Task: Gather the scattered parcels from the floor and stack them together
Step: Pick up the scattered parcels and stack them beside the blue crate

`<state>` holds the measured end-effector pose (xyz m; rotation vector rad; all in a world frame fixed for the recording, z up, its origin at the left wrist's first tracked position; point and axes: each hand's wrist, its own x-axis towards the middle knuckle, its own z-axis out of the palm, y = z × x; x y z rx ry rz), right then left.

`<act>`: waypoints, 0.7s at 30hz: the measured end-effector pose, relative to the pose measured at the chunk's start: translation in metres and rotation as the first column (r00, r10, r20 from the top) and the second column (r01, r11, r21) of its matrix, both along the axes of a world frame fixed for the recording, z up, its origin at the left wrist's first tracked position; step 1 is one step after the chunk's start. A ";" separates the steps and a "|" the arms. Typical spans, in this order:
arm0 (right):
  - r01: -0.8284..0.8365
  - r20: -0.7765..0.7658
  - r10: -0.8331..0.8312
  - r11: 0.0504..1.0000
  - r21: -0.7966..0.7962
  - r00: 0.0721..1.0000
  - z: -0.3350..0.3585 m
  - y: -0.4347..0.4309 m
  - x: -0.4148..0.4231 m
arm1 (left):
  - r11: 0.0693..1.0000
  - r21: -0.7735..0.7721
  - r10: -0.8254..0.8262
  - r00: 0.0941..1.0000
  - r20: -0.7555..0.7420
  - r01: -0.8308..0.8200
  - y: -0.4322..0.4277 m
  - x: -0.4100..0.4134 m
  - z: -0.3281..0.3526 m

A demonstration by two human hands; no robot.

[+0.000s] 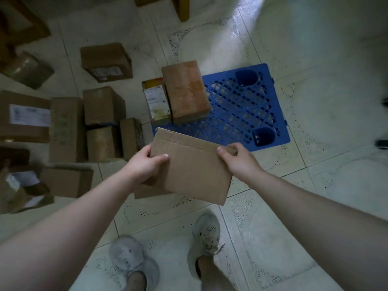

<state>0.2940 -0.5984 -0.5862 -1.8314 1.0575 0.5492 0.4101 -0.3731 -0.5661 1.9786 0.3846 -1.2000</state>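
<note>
A flat brown cardboard parcel (193, 169) hangs in the air in front of me, over the tiled floor. My left hand (144, 164) grips its left edge, thumb on top. My right hand (237, 158) grips its upper right corner, thumb on top too. Just beyond it lies a blue plastic pallet (247, 106) with a tall brown box (185, 91) and a yellow-labelled box (156, 100) standing on its left side. Several more brown parcels lie scattered on the floor to the left, such as a labelled box (106, 60) and a plain one (102, 105).
Wooden furniture legs (180, 7) stand at the back and at the far left (19, 22). My two shoes (168, 255) are at the bottom. A second flat carton (147, 192) lies under the held parcel. Dark objects (383, 122) sit at the right edge.
</note>
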 end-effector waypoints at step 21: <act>-0.140 -0.073 0.150 0.981 0.132 0.986 -0.095 0.089 0.028 | 0.945 0.104 0.297 0.948 0.114 -0.309 0.022 0.031 -0.102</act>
